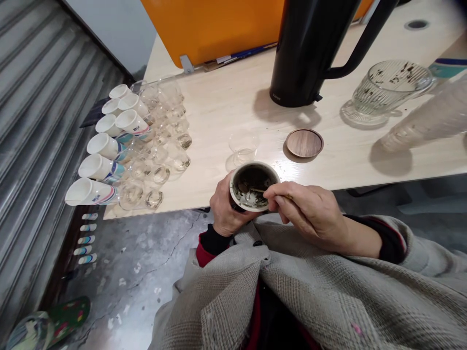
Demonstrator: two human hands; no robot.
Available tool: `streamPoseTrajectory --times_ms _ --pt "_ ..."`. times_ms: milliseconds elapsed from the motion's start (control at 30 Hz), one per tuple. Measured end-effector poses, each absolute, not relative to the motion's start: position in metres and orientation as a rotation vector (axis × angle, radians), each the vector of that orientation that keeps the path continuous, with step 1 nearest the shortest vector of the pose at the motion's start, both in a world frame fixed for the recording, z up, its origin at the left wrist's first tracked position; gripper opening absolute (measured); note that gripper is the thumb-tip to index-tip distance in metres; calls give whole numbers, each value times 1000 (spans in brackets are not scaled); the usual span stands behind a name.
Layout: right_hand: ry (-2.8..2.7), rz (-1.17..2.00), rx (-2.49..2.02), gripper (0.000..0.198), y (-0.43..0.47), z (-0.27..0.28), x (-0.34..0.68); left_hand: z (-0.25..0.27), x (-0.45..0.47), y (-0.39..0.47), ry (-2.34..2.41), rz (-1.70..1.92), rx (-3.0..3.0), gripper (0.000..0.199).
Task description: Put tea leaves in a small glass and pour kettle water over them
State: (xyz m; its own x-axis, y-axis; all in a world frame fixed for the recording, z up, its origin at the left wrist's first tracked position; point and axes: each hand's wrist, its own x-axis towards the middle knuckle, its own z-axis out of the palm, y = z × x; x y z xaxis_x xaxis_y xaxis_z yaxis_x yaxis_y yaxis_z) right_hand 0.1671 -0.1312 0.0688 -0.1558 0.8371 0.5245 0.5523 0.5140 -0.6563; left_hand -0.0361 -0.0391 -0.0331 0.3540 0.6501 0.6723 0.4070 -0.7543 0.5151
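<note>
My left hand (226, 206) grips a small white cup (251, 187) from its left side, at the front edge of the light wooden table (219, 107). Dark wet tea leaves line the cup's inside. My right hand (310, 211) pinches a thin wooden spoon (255, 190), and its tip rests among the leaves inside the cup. A small clear glass (243, 148) stands just behind the cup. To its right lies a round wooden lid (304, 143).
A black thermos jug (310, 48) stands at the back. A ribbed glass cup (392, 90) with leaf bits sits at the right. White paper cups (105, 146) and several small glasses (160, 160) crowd the table's left end. An orange panel (211, 26) lines the back.
</note>
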Motion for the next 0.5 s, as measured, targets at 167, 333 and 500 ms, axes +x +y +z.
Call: streamPoseTrajectory --times_ms 167,333,500 --pt "-1830 508 -1178 17 -132 75 173 -31 -35 -39 923 1394 2371 104" --pt "-1755 470 -1213 17 -132 76 176 -30 -34 -40 945 1389 2374 105" --pt "-1809 451 -1178 19 -132 72 172 -30 -34 -39 913 1425 2388 103"
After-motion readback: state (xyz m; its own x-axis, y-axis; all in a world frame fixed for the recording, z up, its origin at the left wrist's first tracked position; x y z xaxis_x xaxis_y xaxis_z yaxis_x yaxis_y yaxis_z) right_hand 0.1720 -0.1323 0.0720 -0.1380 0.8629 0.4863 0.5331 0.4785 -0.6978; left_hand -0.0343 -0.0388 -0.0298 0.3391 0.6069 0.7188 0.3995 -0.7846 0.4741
